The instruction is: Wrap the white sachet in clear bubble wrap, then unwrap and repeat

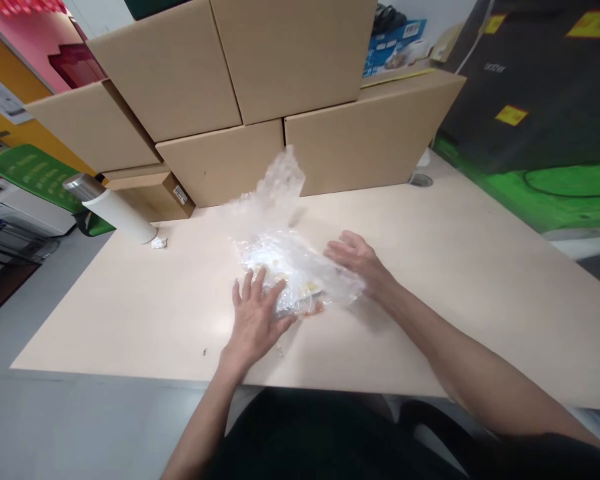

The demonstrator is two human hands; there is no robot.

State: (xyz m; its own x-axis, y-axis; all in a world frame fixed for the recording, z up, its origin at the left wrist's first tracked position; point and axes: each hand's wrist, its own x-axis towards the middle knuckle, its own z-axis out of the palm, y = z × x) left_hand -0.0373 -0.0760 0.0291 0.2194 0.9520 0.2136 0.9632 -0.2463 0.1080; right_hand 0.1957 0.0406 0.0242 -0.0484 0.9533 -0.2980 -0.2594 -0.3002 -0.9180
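Clear bubble wrap (280, 193) lies crumpled on the pale table (180, 300), one end standing up toward the boxes. A whitish item with yellow marks (309, 289) shows partly under the plastic; what it is cannot be made out. My left hand (257, 313) rests on the near left part of the wrap with its fingers spread. On the right, my right hand (357, 261) is at the wrap's right flap, fingers stretched out and somewhat blurred. Something reddish (316, 308) shows at the wrap's near edge.
Cardboard boxes (300, 60) are stacked along the table's back. A white bottle with a metal cap (123, 213) stands at the left, beside a crumpled white scrap (159, 243). Behind it is a green chair (33, 177). A dark case (530, 87) stands at the right.
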